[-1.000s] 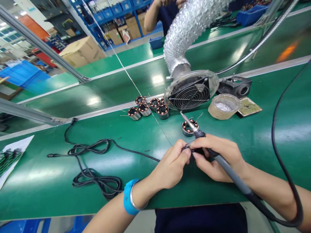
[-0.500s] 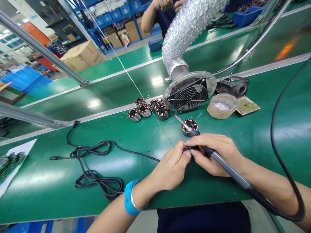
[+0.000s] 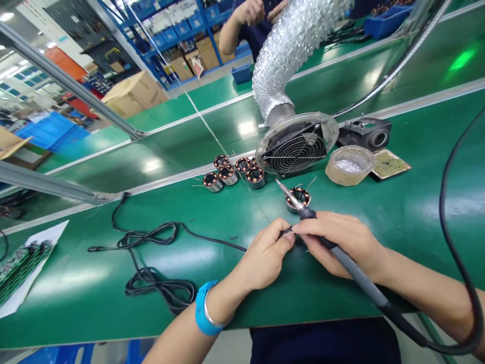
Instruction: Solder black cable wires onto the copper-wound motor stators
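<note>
The left hand (image 3: 265,259) is pinching the end of a black cord (image 3: 217,243) between thumb and forefinger, with its other fingers curling in. The cord is running leftward from this hand to loose loops lying on the green table (image 3: 94,303). The right hand (image 3: 346,245) is gripping a soldering iron (image 3: 358,277), and its thumb and forefinger are closing in beside the left fingertips at the cord's end. Whether they are also pinching the cord is not clear, as the fingers are hiding the spot.

The iron is slanting up and to the left, its tip pointing into the air just beside a single copper-wound ring (image 3: 298,200). Compared with the first frame, the tip is reaching farther to the left of that ring, and the right fingertips are sitting closer to the left ones. A thin pale line (image 3: 206,124) is coming down from above toward the left hand.

More wound rings (image 3: 228,175) are standing in a group beside the round fan (image 3: 295,149), below the silver hose (image 3: 278,65). A round tub (image 3: 350,167) and a square pad (image 3: 390,165) are lying to the fan's right. The glow (image 3: 463,59) on the far panel is now showing green instead of orange. Across the table, a co-worker's hand (image 3: 252,11) is showing more fully.
</note>
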`<state>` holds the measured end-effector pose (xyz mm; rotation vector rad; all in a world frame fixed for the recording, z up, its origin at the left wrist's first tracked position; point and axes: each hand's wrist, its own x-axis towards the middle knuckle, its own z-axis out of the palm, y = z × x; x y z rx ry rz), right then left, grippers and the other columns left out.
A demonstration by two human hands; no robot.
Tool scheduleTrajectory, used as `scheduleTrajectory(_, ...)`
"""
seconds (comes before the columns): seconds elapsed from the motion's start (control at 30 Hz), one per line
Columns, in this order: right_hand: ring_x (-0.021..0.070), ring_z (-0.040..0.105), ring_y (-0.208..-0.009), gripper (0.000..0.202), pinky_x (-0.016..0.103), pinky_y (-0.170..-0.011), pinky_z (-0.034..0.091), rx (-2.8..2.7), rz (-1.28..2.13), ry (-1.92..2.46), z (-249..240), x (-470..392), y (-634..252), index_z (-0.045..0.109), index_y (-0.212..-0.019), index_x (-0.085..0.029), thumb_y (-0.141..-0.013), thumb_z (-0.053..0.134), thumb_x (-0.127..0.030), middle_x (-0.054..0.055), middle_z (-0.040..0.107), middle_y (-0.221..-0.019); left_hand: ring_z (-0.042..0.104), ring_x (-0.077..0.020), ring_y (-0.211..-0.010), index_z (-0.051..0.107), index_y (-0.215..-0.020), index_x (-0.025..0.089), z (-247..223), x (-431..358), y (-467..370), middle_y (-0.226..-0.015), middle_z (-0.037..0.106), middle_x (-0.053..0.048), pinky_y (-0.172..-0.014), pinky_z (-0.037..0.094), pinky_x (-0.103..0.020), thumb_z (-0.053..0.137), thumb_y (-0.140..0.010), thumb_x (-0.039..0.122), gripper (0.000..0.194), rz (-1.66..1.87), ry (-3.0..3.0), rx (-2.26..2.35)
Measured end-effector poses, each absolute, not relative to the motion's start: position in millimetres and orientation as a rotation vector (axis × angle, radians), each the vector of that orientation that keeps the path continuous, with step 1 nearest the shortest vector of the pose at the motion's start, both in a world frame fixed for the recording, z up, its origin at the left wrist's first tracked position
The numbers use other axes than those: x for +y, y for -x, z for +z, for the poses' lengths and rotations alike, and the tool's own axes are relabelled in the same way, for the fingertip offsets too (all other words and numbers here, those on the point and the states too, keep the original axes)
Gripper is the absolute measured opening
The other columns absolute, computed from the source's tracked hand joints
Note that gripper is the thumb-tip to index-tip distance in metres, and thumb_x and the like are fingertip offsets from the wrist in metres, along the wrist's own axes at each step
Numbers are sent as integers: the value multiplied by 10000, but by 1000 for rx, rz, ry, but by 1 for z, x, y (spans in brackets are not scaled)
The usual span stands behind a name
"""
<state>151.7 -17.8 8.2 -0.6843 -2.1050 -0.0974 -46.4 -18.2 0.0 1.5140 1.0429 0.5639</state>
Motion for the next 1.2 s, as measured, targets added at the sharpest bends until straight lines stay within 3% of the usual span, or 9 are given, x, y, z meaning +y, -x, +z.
scheduleTrajectory(0.2,-17,517,-831,316,114,-768,418,-2116,-109,694,6,-22,-150,583,-1132,-157,-832,613,-65,-16,607,-873,268,17,-515,392,-836,130,2,-17,38,-722,402,36,-483,198,-168,510,-840,548,434,559,-1181,892)
scheduleTrajectory(0.4,-30,543,-873,289,124,-836,456,-2082,-170,806,10,-29,-149,586,-1112,-151,-837,608,-62,-37,634,-971,208,22,-481,357,-832,146,-1,-22,30,-597,267,85,-454,172,-135,628,-769,696,616,635,-1029,873)
scheduleTrajectory(0.53,-72,536,-803,341,58,-783,477,-2085,43,838,15,-30,-157,564,-1139,-122,-812,658,-139,-26,618,-951,201,23,-476,323,-810,152,-3,-26,27,-574,259,89,-455,170,-133,651,-728,729,669,687,-997,925)
scheduleTrajectory(0.83,-77,548,-807,253,36,-793,444,-2010,-86,936,5,-25,-150,556,-1031,-133,-809,660,-72,-49,610,-885,241,7,-539,361,-811,138,-11,-28,25,-608,277,68,-547,271,-137,518,-855,601,491,755,-1102,990)
scheduleTrajectory(1.07,-90,573,-835,312,1,-819,479,-2117,79,888,10,-24,-159,558,-1143,-133,-840,627,-101,-31,629,-967,293,-28,-630,378,-815,134,-17,-29,23,-625,281,44,-621,297,-142,474,-897,575,459,791,-1176,1030)
scheduleTrajectory(1.2,-75,612,-914,338,27,-877,497,-2123,-21,868,26,-30,-165,592,-1178,-161,-858,577,-50,-39,656,-1017,300,-35,-638,367,-812,136,-16,-28,22,-630,285,38,-623,296,-147,458,-910,557,441,787,-1192,1051)
